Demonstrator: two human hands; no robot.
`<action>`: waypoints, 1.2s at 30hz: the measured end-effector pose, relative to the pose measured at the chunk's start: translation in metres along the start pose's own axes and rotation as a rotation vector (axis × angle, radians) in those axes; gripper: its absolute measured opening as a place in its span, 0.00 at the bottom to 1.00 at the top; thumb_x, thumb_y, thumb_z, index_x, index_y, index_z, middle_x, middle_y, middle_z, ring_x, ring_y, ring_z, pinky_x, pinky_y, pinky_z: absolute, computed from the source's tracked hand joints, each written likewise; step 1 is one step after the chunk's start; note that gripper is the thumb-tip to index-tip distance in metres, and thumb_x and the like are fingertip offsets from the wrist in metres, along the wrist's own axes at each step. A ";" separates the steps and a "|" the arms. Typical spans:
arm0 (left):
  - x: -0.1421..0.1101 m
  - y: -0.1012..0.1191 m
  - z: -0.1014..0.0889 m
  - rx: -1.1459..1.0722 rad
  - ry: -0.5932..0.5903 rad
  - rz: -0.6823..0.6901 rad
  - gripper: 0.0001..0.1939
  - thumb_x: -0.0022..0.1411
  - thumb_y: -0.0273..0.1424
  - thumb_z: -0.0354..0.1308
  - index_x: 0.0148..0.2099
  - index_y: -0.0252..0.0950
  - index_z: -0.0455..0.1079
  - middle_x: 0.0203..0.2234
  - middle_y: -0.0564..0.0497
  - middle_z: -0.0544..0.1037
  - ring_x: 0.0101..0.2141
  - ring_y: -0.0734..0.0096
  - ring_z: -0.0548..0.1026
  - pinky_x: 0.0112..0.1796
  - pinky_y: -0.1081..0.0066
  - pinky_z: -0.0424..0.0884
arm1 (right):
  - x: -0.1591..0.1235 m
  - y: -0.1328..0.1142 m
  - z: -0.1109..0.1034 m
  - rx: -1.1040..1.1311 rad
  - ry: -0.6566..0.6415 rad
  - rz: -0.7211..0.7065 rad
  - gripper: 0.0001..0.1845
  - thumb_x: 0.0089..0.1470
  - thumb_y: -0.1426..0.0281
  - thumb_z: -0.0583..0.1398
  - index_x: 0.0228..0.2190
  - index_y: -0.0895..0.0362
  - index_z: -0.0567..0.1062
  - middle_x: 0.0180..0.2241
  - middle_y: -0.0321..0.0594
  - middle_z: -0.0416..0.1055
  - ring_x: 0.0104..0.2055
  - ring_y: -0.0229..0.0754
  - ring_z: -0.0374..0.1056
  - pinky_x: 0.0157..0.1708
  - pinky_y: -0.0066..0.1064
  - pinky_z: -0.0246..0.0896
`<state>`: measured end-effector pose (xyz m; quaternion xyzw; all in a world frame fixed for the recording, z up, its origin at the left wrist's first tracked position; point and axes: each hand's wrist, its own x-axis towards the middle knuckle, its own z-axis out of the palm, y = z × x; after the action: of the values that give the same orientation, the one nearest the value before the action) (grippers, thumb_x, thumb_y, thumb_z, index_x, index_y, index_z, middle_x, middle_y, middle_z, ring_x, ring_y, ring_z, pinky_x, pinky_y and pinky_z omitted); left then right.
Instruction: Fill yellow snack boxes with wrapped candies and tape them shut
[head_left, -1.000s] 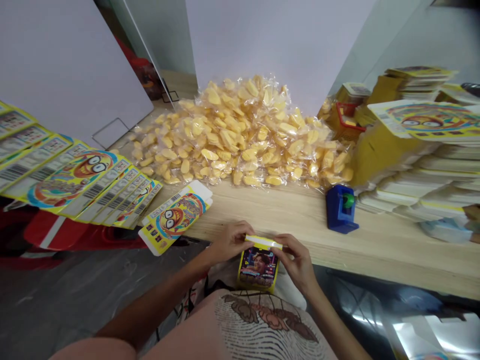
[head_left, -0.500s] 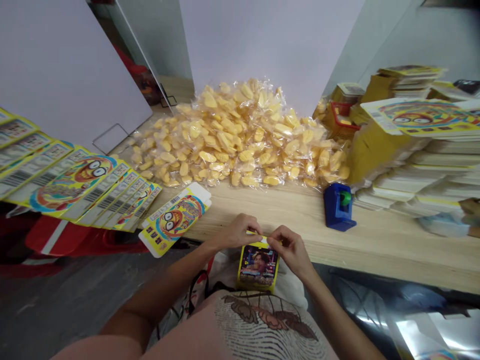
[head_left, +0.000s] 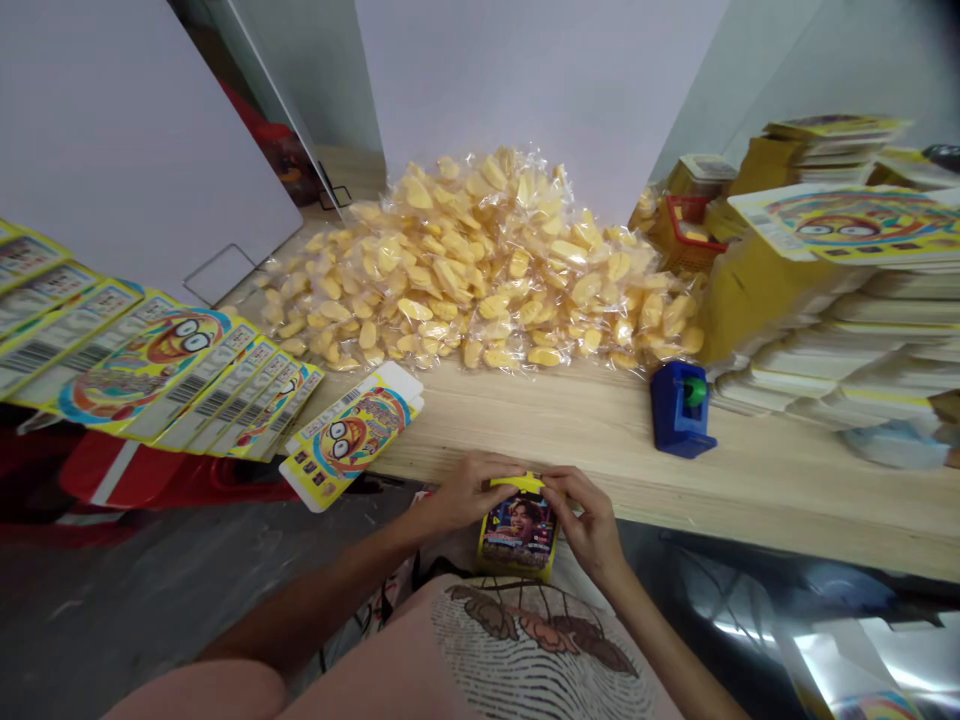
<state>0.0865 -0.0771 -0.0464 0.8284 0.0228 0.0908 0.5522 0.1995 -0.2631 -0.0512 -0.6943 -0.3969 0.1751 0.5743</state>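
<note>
A small yellow printed box [head_left: 517, 535] with a dark picture panel rests over my lap, just below the table edge. My left hand [head_left: 472, 490] grips its top left corner, fingers along the upper edge. At the top right corner my right hand [head_left: 589, 515] pinches the box between thumb and fingers. The yellow top flap lies folded over between both hands. On the table's edge to the left lies a flat yellow carton [head_left: 352, 435] with a cartoon face in glasses.
Wrapped yellow pieces [head_left: 480, 270] are heaped at the table's back. A blue tape dispenser [head_left: 679, 412] with green tape stands right, beside stacked flat cartons [head_left: 840, 330] and a red basket [head_left: 690, 235]. More boxes [head_left: 150, 360] line the left, above a red chair [head_left: 172, 470].
The box's top flap showed its white edge one second ago; now it is folded down, showing yellow. Both hands shifted slightly along the top edge, keeping hold of the box.
</note>
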 end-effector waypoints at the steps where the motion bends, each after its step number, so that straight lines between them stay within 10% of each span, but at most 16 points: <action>1: -0.002 -0.003 0.004 -0.051 0.034 -0.029 0.12 0.62 0.33 0.57 0.46 0.37 0.76 0.42 0.44 0.80 0.44 0.63 0.76 0.46 0.64 0.70 | -0.001 0.000 0.003 0.021 0.017 0.012 0.07 0.58 0.68 0.58 0.35 0.52 0.78 0.38 0.43 0.74 0.42 0.46 0.69 0.42 0.37 0.64; 14: -0.008 -0.009 0.028 -0.270 0.196 -0.235 0.19 0.56 0.35 0.62 0.51 0.42 0.70 0.48 0.48 0.74 0.50 0.59 0.71 0.50 0.62 0.67 | -0.011 -0.002 0.013 0.151 0.249 0.143 0.08 0.58 0.65 0.58 0.34 0.49 0.79 0.37 0.39 0.76 0.41 0.46 0.71 0.43 0.38 0.66; 18: 0.005 -0.010 0.025 -0.274 0.142 -0.289 0.14 0.59 0.37 0.59 0.48 0.43 0.69 0.45 0.50 0.75 0.48 0.60 0.72 0.48 0.64 0.68 | 0.006 0.014 -0.042 -0.069 0.482 0.049 0.10 0.56 0.65 0.60 0.41 0.51 0.76 0.49 0.43 0.70 0.52 0.48 0.66 0.49 0.41 0.63; 22: 0.025 0.003 0.012 -0.290 0.120 -0.326 0.19 0.59 0.39 0.58 0.52 0.43 0.65 0.49 0.50 0.72 0.49 0.60 0.72 0.47 0.66 0.69 | 0.031 0.041 -0.127 -0.236 0.927 0.093 0.14 0.53 0.60 0.60 0.37 0.57 0.75 0.41 0.46 0.71 0.41 0.46 0.67 0.35 0.36 0.65; 25: 0.035 0.013 0.002 -0.308 0.037 -0.371 0.20 0.59 0.41 0.58 0.52 0.41 0.64 0.46 0.49 0.73 0.44 0.60 0.74 0.41 0.66 0.72 | 0.047 0.059 -0.165 -0.217 0.862 0.247 0.16 0.46 0.58 0.63 0.28 0.59 0.77 0.28 0.42 0.72 0.29 0.42 0.66 0.26 0.32 0.62; 36: 0.038 0.008 -0.007 -0.303 -0.026 -0.382 0.21 0.55 0.44 0.60 0.48 0.39 0.66 0.32 0.52 0.75 0.31 0.66 0.73 0.30 0.72 0.69 | 0.063 0.082 -0.161 -0.148 0.954 0.271 0.13 0.34 0.62 0.67 0.19 0.60 0.78 0.22 0.40 0.70 0.26 0.41 0.62 0.26 0.32 0.58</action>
<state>0.1224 -0.0685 -0.0319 0.7179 0.1583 -0.0236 0.6775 0.3803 -0.3239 -0.0690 -0.7811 -0.0077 -0.1176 0.6132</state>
